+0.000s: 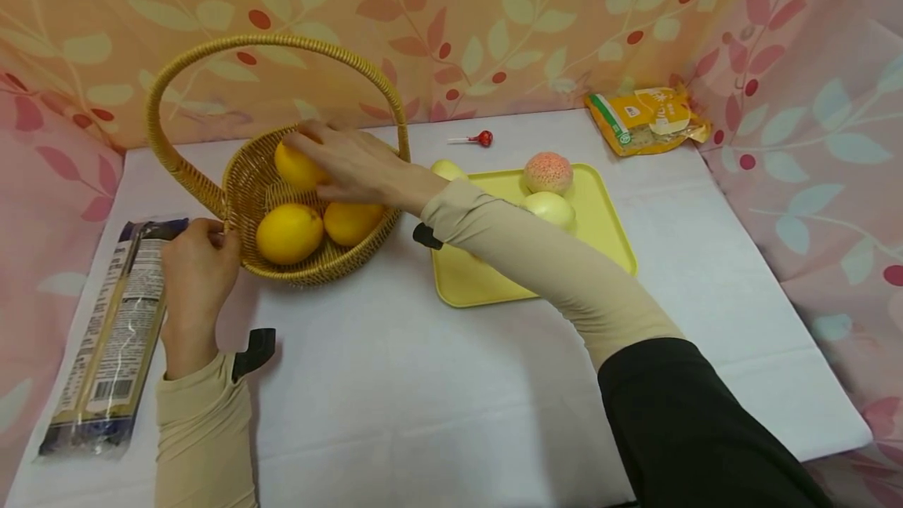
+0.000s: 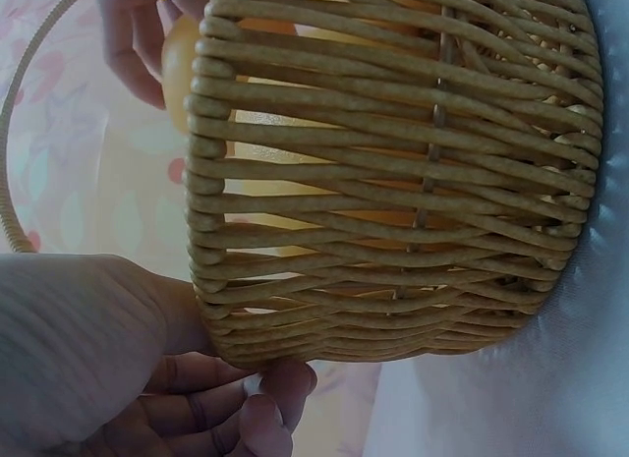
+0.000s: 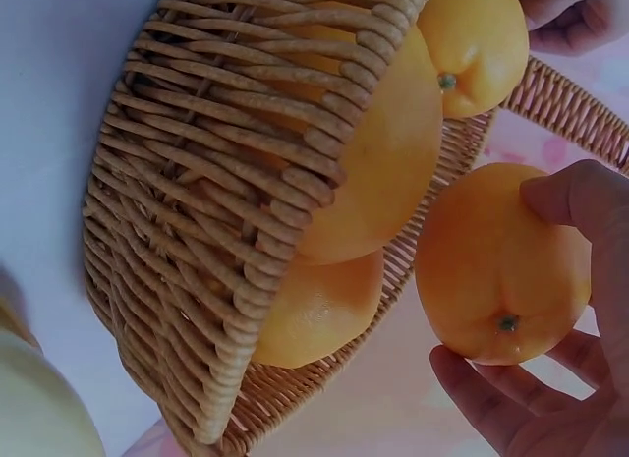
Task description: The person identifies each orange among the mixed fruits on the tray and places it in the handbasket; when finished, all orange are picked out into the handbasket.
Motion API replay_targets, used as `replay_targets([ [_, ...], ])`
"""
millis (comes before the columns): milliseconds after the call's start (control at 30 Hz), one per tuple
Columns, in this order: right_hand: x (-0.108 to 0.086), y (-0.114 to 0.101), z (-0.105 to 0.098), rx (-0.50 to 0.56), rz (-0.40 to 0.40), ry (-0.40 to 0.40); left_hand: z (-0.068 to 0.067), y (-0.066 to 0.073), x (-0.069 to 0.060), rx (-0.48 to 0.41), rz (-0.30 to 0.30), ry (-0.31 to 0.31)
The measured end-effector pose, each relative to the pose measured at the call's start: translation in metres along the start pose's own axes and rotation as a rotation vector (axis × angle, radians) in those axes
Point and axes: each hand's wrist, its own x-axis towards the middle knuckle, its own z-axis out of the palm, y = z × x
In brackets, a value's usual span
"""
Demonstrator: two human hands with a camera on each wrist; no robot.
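Observation:
A wicker basket [image 1: 324, 269] with a tall arched handle holds several oranges [image 1: 289, 234]. My right hand [image 1: 353, 167] reaches into the top of the basket and grips one orange [image 3: 501, 265], thumb on one side and fingers on the other. The right wrist view shows that orange above the rim, its green stem nub visible, apart from the others. At the near left of the basket, my left hand [image 1: 201, 261] pinches the rim near the handle's base. Through the weave in the left wrist view, the oranges [image 2: 324, 197] partly show.
Right of the basket lies a yellow tray [image 1: 466, 288] bearing a pink speckled ball [image 1: 548, 172] and pale green round items [image 1: 550, 210], partly behind my right arm. A red lollipop [image 1: 483, 138] and an orange-yellow bag [image 1: 645, 120] lie farther back. A long plastic packet [image 1: 113, 335] is at left.

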Motion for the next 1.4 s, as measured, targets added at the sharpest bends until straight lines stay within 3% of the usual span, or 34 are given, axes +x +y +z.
replay_targets([
  [233, 0.006, 0.002, 0.005, -0.025, 0.027, -0.037, 0.001, 0.0, -0.001, -0.005, 0.004, -0.002],
  [533, 0.011, 0.001, 0.007, -0.043, 0.005, -0.03, 0.0, 0.0, -0.001, -0.004, 0.034, 0.037],
  [867, 0.02, -0.006, 0.01, -0.058, -0.02, -0.068, 0.0, 0.001, -0.001, -0.001, 0.012, 0.013],
  [1233, 0.026, -0.015, 0.015, -0.028, 0.027, -0.151, 0.001, 0.0, -0.001, -0.001, 0.02, 0.027],
  [1400, 0.026, -0.016, 0.017, -0.033, 0.024, -0.149, 0.0, 0.0, -0.001, 0.007, 0.013, 0.012],
])
